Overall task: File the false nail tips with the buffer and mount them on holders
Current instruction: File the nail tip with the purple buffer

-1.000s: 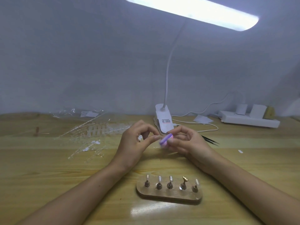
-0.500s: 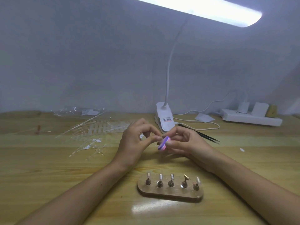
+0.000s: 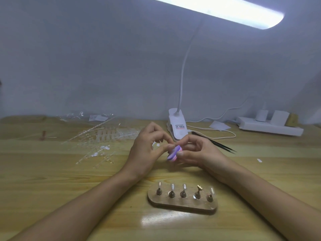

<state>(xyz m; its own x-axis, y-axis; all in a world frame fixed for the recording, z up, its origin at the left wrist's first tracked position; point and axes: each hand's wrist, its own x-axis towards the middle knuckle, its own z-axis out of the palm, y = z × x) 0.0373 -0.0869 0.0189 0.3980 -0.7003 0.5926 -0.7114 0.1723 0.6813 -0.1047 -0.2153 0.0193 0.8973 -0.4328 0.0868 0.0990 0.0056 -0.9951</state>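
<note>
My right hand (image 3: 199, 153) grips a small purple and pink buffer block (image 3: 174, 153) between thumb and fingers, just above the table. My left hand (image 3: 147, 150) pinches something small at its fingertips against the buffer's upper edge; the nail tip itself is too small to make out. In front of my hands a wooden base (image 3: 182, 204) carries several metal holders. Clear nail tips stand on some of them, and one brass holder (image 3: 198, 190) is bare.
Clear nail tip strips and loose tips (image 3: 102, 141) lie at the left. Black tweezers (image 3: 215, 142) lie behind my right hand. A white clip lamp (image 3: 177, 126) stands at the back centre, a power strip (image 3: 271, 127) with plugs at the back right.
The buffer has tilted from nearly flat to more upright in my right hand. Both hands stay together at the same spot.
</note>
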